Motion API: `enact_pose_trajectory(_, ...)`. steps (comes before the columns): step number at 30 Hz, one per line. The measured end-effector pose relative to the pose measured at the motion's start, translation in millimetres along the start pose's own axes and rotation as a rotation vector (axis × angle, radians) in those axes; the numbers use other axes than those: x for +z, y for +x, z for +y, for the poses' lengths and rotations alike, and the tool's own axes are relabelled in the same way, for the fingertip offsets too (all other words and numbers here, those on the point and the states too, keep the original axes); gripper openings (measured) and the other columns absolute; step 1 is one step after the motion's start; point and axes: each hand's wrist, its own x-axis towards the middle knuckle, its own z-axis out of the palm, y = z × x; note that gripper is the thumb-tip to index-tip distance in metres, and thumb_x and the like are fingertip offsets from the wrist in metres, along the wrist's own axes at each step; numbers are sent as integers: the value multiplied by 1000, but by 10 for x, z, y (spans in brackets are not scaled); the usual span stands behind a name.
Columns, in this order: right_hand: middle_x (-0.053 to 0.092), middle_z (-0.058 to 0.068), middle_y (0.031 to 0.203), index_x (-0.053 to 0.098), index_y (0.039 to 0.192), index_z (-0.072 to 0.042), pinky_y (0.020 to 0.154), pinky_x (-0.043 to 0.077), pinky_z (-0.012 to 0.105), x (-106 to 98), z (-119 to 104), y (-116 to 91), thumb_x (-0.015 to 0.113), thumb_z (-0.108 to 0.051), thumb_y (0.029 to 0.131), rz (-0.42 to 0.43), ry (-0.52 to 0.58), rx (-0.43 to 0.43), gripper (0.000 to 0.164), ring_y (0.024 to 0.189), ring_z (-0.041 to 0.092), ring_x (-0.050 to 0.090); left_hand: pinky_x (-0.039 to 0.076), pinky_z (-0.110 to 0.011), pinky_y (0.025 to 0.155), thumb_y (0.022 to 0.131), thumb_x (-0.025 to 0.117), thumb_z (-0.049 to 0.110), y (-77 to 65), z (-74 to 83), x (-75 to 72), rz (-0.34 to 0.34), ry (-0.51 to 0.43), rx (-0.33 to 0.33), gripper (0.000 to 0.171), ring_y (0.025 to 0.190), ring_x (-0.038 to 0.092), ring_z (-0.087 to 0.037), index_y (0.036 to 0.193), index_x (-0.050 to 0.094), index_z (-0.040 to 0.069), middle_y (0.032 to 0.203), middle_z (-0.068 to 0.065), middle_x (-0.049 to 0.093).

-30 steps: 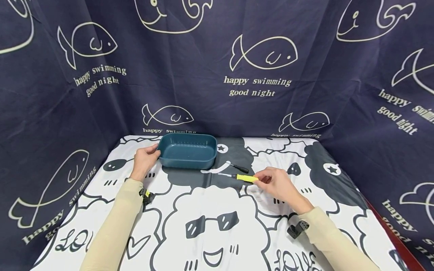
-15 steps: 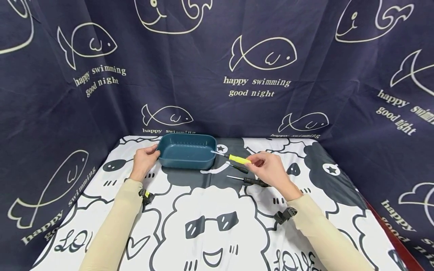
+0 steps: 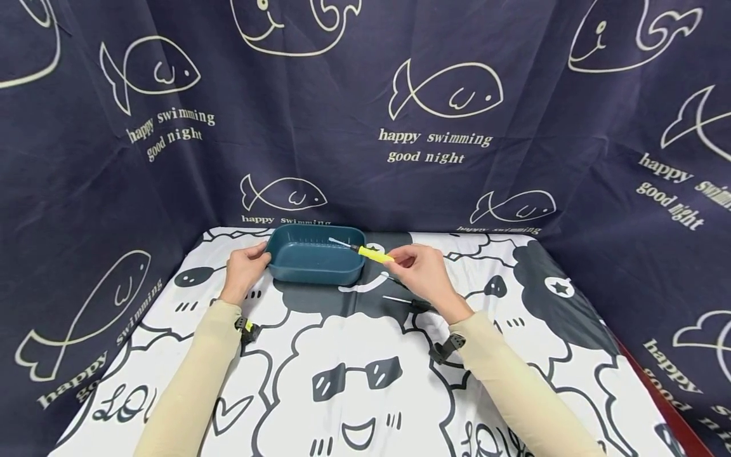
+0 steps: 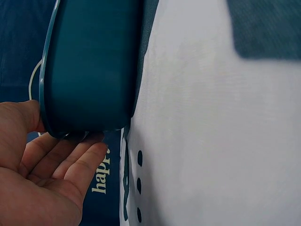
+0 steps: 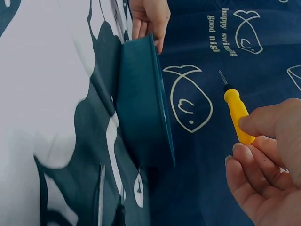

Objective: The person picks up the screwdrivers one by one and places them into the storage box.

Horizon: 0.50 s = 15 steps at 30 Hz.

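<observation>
A dark teal plastic bin (image 3: 316, 277) stands at the back left of the table. My left hand (image 3: 244, 273) pinches its left end, thumb at the rim and fingers against the outer wall (image 4: 91, 70) in the left wrist view. In my right hand (image 3: 425, 271) is a small yellow-handled screwdriver (image 3: 375, 254), pinched by the handle end between thumb and fingers. Its shaft points left and overlaps the bin's right side in the head view. Below the right hand lies a black screwdriver (image 3: 419, 305), and a second black screwdriver (image 3: 394, 278) is partly hidden by that hand.
The tabletop is covered by a white cloth (image 3: 354, 343) with dark cartoon sheep. Navy fabric (image 3: 354, 127) printed with fish rises behind the bin and along both sides. A dark red edge (image 3: 657, 381) shows at the right.
My right hand has lifted the yellow screwdriver off the cloth and carried it up and left to the bin's right side, uncovering a black screwdriver. The left hand has stayed at the bin.
</observation>
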Motion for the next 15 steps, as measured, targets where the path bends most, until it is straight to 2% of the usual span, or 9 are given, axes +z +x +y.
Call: enact_pose_trajectory(15,78,2,83,83,99,-11,61,54,31,393,-179,230,81,-20,86,11,8,17,15,71,15,70,35,-41,122,93,64,19,12,2,1,-9,-6,-19,47,142,51,-25,139,66,13,137,-8,67)
